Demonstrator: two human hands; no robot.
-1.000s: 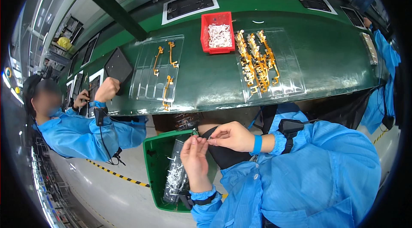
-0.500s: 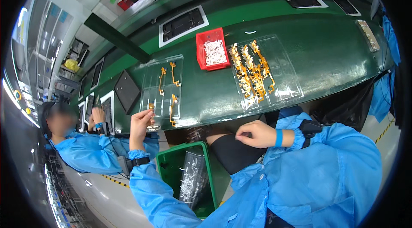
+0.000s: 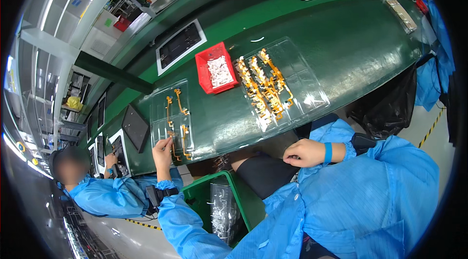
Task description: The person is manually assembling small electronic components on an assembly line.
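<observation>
My left hand (image 3: 162, 155) is over the near edge of a clear plastic tray (image 3: 158, 105), thumb and fingertips pinched on an orange flex cable (image 3: 176, 153) in its near left part. Three other orange flex cables lie on this tray, one of them (image 3: 185, 138) just right of my fingers. My right hand (image 3: 307, 152) is held above my lap, off the table edge, fingers curled in and nothing visible in them. Nearest to it on the table, a second clear tray (image 3: 308, 87) carries rows of orange flex cables (image 3: 265, 88) with white pieces on them.
Between the trays a red bin (image 3: 204, 72) holds small white pieces. A green bin (image 3: 240, 205) with clear plastic packaging stands below the table edge. Black panels (image 3: 179, 44) lie along the far side. On the left sits a co-worker (image 3: 105, 193), beside a dark tray (image 3: 135, 127).
My left hand has lowered its fingertips to the near left part of the left tray, where a flex cable now lies. My right hand's fingers have curled further. The whole view has shifted.
</observation>
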